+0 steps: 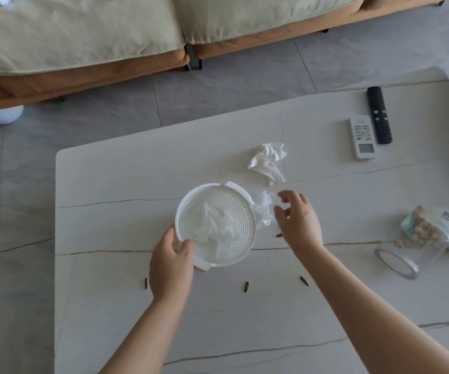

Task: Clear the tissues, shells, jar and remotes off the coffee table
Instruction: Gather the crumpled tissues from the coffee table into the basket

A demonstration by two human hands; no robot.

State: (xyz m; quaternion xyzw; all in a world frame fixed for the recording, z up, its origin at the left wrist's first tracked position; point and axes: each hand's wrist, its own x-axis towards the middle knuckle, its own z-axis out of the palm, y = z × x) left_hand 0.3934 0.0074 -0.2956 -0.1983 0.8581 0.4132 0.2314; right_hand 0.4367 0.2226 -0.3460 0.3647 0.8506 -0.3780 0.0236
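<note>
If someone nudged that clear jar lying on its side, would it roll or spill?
The jar probably would roll, since it lies on its round wall. Its mouth looks uncapped, so the nuts inside could spill. It looks transparent and rigid, maybe slippery.

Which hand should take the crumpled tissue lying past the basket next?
Right. The left hand is gripping the white basket's near rim, steadying it. The right hand, fingers parted beside a blurred tissue scrap, is on the same side as the crumpled tissue and much nearer.

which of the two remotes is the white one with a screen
The white remote, lying left of the black remote and nearer the person; it has a grey display at its near end.
</note>
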